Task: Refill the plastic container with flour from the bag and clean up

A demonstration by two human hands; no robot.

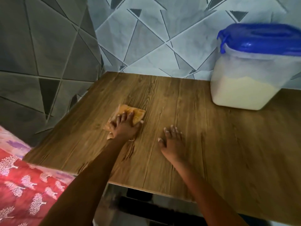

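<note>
Head view: container (244,90) full (lid (260,38) on); only wiping to do. My flat left hand (125,128) presses the cloth (138,114); right hand (172,144) flat, empty.

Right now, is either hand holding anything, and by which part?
Nothing is gripped. The left hand presses flat on the near end of the orange cloth; the right hand rests open on the table.

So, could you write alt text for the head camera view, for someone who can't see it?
A person's left hand presses an orange cloth on a wooden table, the right hand flat beside it. A blue-lidded plastic container of flour stands at the back right.
</note>
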